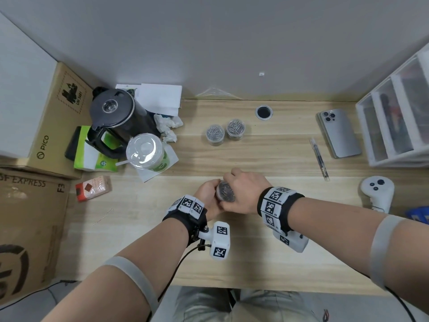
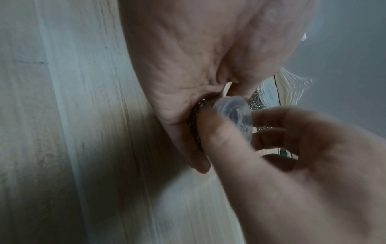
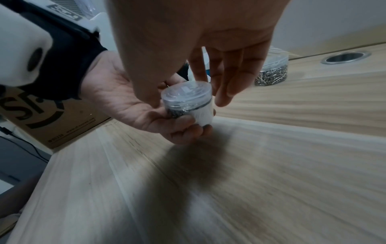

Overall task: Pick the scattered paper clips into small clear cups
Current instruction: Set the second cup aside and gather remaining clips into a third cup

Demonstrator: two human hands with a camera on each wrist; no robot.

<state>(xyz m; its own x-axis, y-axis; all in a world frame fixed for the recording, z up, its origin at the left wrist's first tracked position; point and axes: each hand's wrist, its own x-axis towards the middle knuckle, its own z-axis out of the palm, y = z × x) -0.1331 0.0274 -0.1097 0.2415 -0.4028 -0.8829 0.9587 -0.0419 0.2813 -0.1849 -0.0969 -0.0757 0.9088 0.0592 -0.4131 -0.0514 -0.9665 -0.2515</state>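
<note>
A small clear cup (image 1: pixel 224 192) filled with metal paper clips is held just above the wooden desk (image 1: pixel 278 252), between both hands. My left hand (image 1: pixel 207 194) cradles the cup's body (image 3: pixel 189 109), fingers curled under it. My right hand (image 1: pixel 245 191) comes from above, its thumb and fingers pinching the clear lid (image 3: pixel 185 91) that sits on the cup. The left wrist view shows that lid (image 2: pixel 235 109) between the right thumb and fingers. Two more lidded cups of clips (image 1: pixel 215 134) (image 1: pixel 235 129) stand further back. A thin bent wire (image 1: pixel 104 216) lies on the desk at the left.
A black kettle (image 1: pixel 113 112), a lidded drink cup (image 1: pixel 146 151) and crumpled tissue stand at the back left, beside cardboard boxes (image 1: pixel 27 228). To the right lie a pen (image 1: pixel 320 159), a phone (image 1: pixel 337 132), a white controller (image 1: pixel 377 189) and plastic drawers (image 1: pixel 394 122). A cable hole (image 1: pixel 264 112) is at the back.
</note>
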